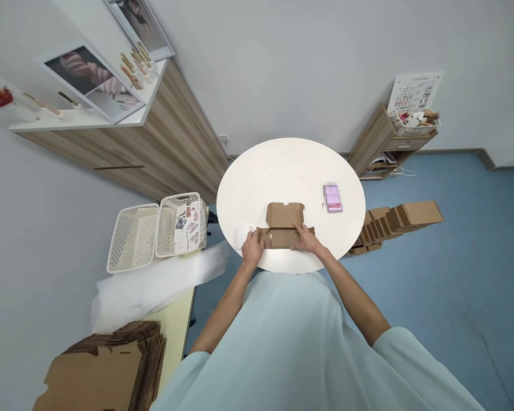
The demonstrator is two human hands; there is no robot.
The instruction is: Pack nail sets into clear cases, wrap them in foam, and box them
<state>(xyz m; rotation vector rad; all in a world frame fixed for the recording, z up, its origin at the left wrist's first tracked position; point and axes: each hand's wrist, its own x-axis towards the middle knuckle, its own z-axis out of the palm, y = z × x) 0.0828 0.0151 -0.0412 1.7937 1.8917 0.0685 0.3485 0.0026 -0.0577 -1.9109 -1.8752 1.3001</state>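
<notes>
Head view: cardboard box sits on the near half of the white oval table, between the hands. Partly folded: back panel lies open toward the wall, notch in its far edge; narrower section in front, closer to the person.

Left hand at the box's left end, fingers bent and touching it. Can't tell if they pinch the end flap or just press. Right hand on the right part, fingers parted, one near the crease, thumb side by the near edge. Grip vs. rest: can't tell.

Also on the table: small white item just beside the left hand, details unclear; pixelated pink-purple item right of the box, well apart from it.

Left side: two white baskets, right-hand one holding printed cards; translucent sheeting; pile of flat cardboard. Right, beyond the table edge: stacked brown boxes.
</notes>
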